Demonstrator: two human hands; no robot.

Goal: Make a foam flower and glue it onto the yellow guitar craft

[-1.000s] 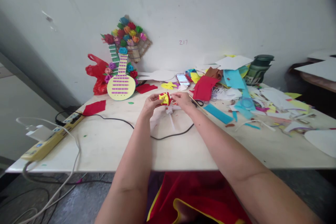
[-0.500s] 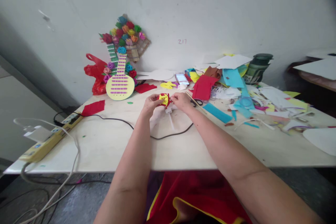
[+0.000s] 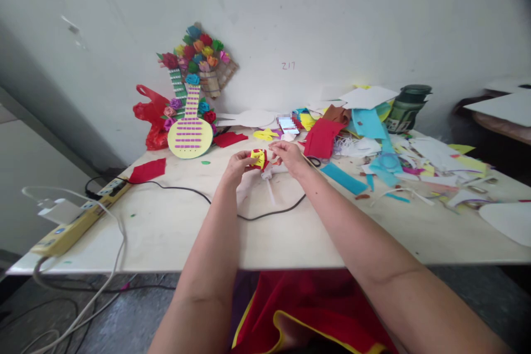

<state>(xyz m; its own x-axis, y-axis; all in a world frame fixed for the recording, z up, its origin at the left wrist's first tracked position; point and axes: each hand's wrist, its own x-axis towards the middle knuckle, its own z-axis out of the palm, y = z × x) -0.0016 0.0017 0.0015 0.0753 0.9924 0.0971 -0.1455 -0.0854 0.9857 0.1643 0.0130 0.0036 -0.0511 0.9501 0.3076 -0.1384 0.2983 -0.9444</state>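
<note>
Just above the table, my left hand point(image 3: 238, 167) pinches a small red and yellow craft piece point(image 3: 259, 160) by its left side. On the right, my right hand point(image 3: 289, 157) is close to that piece, apart from it by a small gap. Its thumb and forefinger are pressed together; whatever lies between them is too small to make out. Below the piece, a thin white stick point(image 3: 270, 192) with a whitish lump at its top rests on the table. Black scissor handles point(image 3: 314, 161) show partly behind my right wrist.
A yellow banjo-shaped craft point(image 3: 190, 138) with paper flowers stands against the wall. Paper and felt scraps, including a red sheet point(image 3: 323, 139) and a blue strip point(image 3: 343, 178), cover the right side. A black cable point(image 3: 271, 213) crosses the table from a power strip point(image 3: 78, 225).
My right hand has moved slightly back from the red and yellow piece, and its fingers have lifted a little. My left hand stays nearly in place, still holding the piece.
</note>
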